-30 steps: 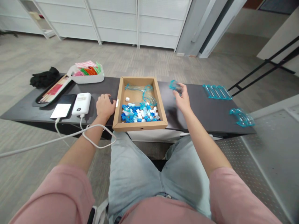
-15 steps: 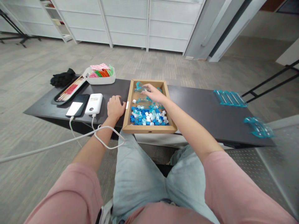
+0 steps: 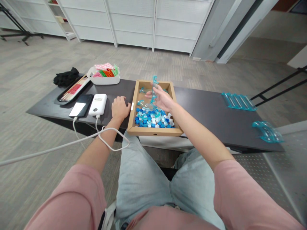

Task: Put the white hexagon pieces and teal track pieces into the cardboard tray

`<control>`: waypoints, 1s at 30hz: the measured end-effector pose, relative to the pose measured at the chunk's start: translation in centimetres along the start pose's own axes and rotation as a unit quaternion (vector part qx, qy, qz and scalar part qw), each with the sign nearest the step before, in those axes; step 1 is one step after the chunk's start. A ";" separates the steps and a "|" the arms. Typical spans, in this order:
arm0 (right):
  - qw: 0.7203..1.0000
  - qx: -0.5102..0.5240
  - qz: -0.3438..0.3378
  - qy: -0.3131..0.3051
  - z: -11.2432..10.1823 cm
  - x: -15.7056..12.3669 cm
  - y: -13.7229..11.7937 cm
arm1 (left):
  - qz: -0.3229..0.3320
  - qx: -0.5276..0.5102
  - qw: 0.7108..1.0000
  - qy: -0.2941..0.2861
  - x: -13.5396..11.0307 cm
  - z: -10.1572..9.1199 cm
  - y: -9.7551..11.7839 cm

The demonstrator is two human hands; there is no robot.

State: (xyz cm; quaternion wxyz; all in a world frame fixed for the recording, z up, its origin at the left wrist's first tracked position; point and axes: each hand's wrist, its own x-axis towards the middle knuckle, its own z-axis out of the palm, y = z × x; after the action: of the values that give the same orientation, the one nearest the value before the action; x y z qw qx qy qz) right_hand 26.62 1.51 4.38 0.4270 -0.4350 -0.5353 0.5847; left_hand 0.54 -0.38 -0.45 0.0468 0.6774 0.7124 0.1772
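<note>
A clear plastic piece with teal ends (image 3: 154,83) stands roughly upright in my right hand (image 3: 163,99), held between thumb and fingers above the cardboard box (image 3: 153,131). Inside the box, more clear-and-teal pieces (image 3: 143,103) lie toward the back and middle. Small blue and white cubes (image 3: 153,120) are heaped at its near end. My left hand (image 3: 119,108) lies flat on the dark table, fingers stretched out, its thumb at the box's left wall.
Left of my hand are a white power bank (image 3: 98,104) with a cable, a dark phone (image 3: 82,104), a tray of sticks (image 3: 73,90) and a white basket (image 3: 105,80). Teal-edged clear pieces (image 3: 238,101) lie in a row at right; a second group (image 3: 268,131) sits near the edge.
My right hand has raised a clear-and-teal piece from the box and turned it upright. My left hand stays on the table beside the box.
</note>
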 end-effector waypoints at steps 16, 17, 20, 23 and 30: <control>0.975 -0.134 -0.173 -0.028 -1.3 0.0 0.8 | -0.007 0.024 1.000 -0.010 -0.1 -0.3 0.3; 0.970 -0.157 -0.184 -0.023 -1.6 0.5 0.9 | -0.007 0.025 1.000 -0.010 -0.1 -0.3 0.3; 0.946 -0.246 -0.212 -0.011 -2.2 2.5 1.4 | -0.004 0.026 1.000 -0.007 -0.1 -0.2 0.3; 0.921 -0.318 -0.227 0.007 -2.5 4.6 1.7 | -0.002 0.027 1.000 -0.005 0.0 -0.1 0.2; 0.858 -0.462 -0.215 0.071 -8.2 1.2 1.4 | -0.001 0.037 0.999 -0.014 -0.1 -0.6 0.4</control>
State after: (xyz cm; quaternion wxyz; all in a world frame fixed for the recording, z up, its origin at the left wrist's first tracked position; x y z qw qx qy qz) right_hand 34.20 4.69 2.52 0.3293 -0.4966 -0.7922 0.1316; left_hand 0.77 -0.60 0.23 0.0313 0.6806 0.7183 0.1410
